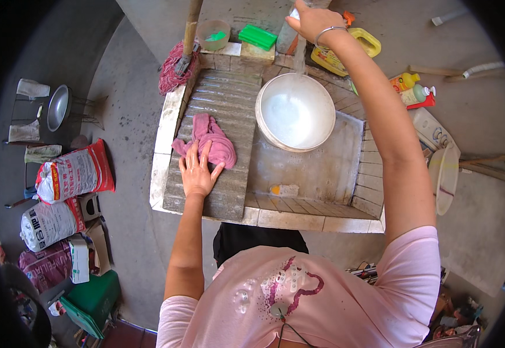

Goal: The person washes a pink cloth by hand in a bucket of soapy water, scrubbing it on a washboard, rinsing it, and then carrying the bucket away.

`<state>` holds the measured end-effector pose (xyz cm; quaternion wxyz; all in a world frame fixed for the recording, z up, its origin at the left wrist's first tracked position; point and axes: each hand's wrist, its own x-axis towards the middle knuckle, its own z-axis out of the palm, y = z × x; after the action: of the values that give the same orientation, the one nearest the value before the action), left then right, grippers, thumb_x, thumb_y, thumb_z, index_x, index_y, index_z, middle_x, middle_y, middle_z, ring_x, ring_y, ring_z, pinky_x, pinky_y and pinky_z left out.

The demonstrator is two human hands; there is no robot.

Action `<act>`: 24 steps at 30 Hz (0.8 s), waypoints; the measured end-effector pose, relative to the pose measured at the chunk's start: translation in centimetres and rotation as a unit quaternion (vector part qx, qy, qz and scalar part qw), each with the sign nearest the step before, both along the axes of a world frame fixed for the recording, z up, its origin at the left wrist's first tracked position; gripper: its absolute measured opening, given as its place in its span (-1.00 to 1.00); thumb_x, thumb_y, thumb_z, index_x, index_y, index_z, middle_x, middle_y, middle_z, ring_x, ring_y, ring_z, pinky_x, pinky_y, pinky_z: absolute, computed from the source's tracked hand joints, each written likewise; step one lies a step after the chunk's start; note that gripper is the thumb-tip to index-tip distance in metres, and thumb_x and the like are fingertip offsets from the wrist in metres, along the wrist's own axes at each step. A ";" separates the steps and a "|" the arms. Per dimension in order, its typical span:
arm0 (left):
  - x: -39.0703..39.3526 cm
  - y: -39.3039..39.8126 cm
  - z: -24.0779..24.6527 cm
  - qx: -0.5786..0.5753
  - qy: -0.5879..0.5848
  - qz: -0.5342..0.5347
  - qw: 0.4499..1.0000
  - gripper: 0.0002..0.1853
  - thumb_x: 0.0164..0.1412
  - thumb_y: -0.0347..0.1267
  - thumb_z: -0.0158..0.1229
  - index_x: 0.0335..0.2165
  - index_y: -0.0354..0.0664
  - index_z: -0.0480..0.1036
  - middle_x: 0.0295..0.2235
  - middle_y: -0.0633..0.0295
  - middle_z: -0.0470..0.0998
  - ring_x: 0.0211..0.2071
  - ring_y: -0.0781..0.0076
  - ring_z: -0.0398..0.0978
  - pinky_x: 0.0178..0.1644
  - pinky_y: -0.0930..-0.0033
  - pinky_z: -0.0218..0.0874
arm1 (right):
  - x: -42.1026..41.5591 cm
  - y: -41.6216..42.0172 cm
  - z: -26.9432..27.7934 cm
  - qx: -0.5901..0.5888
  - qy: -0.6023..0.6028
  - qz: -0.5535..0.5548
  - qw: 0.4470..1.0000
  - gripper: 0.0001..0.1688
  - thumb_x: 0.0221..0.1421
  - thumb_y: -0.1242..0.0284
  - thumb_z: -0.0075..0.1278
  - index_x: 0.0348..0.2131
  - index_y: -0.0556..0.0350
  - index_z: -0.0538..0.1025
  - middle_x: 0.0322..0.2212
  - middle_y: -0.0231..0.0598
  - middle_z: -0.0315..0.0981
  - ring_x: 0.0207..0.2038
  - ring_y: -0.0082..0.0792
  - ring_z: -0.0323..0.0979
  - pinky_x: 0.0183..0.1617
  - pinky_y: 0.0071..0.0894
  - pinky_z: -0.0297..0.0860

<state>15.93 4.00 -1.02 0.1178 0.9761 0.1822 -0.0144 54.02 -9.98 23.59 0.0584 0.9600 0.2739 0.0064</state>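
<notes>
My left hand [199, 172] rests with its fingers spread on the near edge of a twisted, wet pink cloth [212, 141]. The cloth lies on a ridged concrete washboard [217, 100], the left part of a tiled wash sink [259, 216]. At the far edge, my right hand [317, 24] grips what looks like a tap, mostly hidden beneath the fingers. From there a stream of water [299, 61] falls into a white plastic bucket [266, 130]. Cloudy, whitish water shows inside the bucket, which stands in the basin.
A mop [176, 74] leans at the sink's far left corner. On the back ledge are a plastic bowl [213, 37], a green box [258, 37] and a yellow jug [330, 61]. A scrub brush [285, 190] lies in the basin. Bottles [404, 81] stand right; full sacks [76, 172] lie left.
</notes>
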 end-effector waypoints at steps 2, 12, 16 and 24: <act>0.0 0.0 0.0 -0.001 -0.005 -0.001 1.000 -0.18 0.10 0.19 0.02 0.26 0.27 0.01 0.26 0.21 0.02 0.28 0.22 -0.02 0.30 -0.12 -0.24 | 0.1 0.0 -0.5 0.010 -0.009 -0.018 1.000 -0.46 0.13 0.06 -0.25 -0.03 -0.02 0.35 -0.21 0.11 0.52 -0.14 0.11 0.51 -0.03 0.50 0.20; -0.1 0.1 -0.1 0.002 0.000 0.004 1.000 -0.19 0.09 0.20 0.02 0.25 0.25 0.04 0.25 0.21 0.04 0.27 0.21 0.00 0.29 -0.14 -0.24 | -0.5 -0.1 -0.7 0.040 -0.039 0.006 0.998 -0.41 0.15 0.04 -0.24 0.02 0.01 0.32 -0.34 0.11 0.55 -0.27 0.09 0.55 -0.14 0.14 0.38; 0.1 0.0 -0.2 0.002 0.001 0.001 1.000 -0.21 0.12 0.16 0.02 0.26 0.27 0.02 0.26 0.20 0.04 0.27 0.17 0.00 0.30 -0.09 -0.24 | 0.3 -0.4 -1.1 0.063 -0.007 0.007 0.998 -0.39 0.15 0.02 -0.23 0.05 -0.02 0.29 -0.33 0.10 0.56 -0.27 0.08 0.55 -0.15 0.12 0.38; 0.0 0.1 -0.1 0.006 -0.006 0.002 1.000 -0.21 0.12 0.16 0.02 0.26 0.27 0.02 0.25 0.19 0.05 0.26 0.15 0.02 0.30 -0.09 -0.23 | 0.0 -0.5 -0.5 0.042 0.018 0.030 0.999 -0.41 0.14 0.08 -0.22 0.06 0.02 0.26 -0.27 0.14 0.53 -0.22 0.07 0.53 -0.11 0.09 0.37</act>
<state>15.92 4.06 -1.13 0.1133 0.9764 0.1835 -0.0072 54.06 -10.45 23.11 0.0133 0.9529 0.3030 0.0025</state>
